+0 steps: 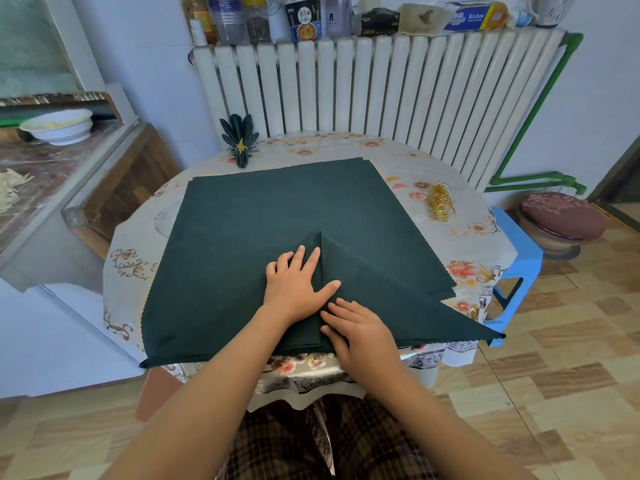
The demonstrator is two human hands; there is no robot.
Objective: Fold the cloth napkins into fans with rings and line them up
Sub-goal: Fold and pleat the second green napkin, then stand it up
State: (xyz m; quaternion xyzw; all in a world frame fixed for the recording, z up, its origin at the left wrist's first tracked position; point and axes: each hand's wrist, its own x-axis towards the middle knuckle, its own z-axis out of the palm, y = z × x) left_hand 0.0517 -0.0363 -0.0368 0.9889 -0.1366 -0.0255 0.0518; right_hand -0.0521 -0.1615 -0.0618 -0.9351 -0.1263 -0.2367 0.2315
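A stack of dark green cloth napkins [277, 199] lies spread over the small table. The top napkin is folded into a triangle [398, 292] whose tip hangs over the table's right front corner. My left hand [294, 282] presses flat on the fold beside the centre crease, fingers spread. My right hand [356, 327] rests on the napkin near the front edge with fingers slightly bent on the cloth. One finished green fan napkin [239, 138] with a gold ring stands at the table's far left. A pile of gold rings [440, 201] lies at the right.
The table [138, 237] has a floral plastic cover and stands against a white radiator [381, 88] topped with jars and boxes. A blue stool [519, 258] is at the right, a cushioned stool [561, 220] beyond it. A counter with a white bowl [59, 126] stands left.
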